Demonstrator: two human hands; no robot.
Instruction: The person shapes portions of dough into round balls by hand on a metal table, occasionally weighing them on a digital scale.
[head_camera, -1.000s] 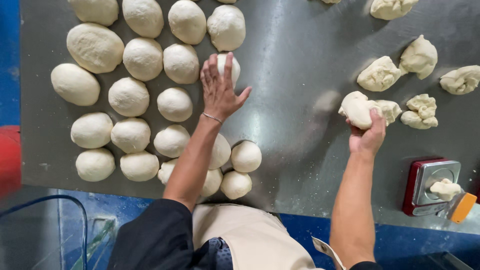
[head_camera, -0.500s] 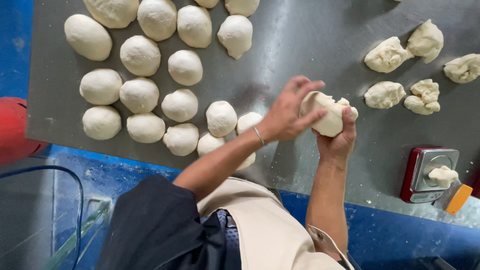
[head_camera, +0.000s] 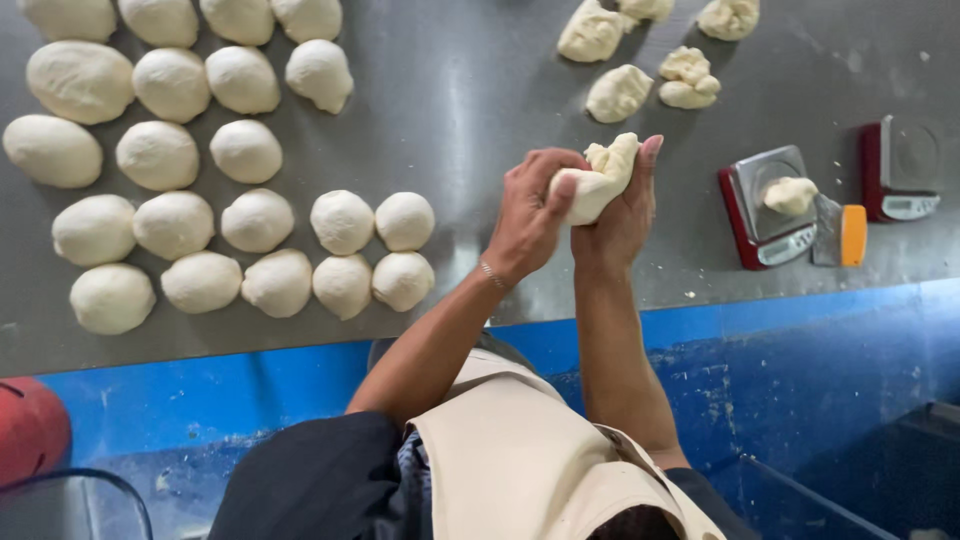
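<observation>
Both hands up off the steel table (head_camera: 480, 80), clamped on one dough piece (head_camera: 598, 180). L hand (head_camera: 530, 215) wraps its near-left side, thumb pressed on top; R hand (head_camera: 625, 210) cups it from the right, fingers upright behind. Dough sits between the palms, long axis tilted up and away to the R, ragged end poking out top. Neither hand is nearer; both touch it.

Left of L hand, well apart: rows of smooth dough balls (head_camera: 343, 222). Right of R hand: red scale (head_camera: 765, 210) w/ small dough bit, scraper (head_camera: 840, 232) beside it. Beyond the hands: rough dough chunks (head_camera: 618, 92).
</observation>
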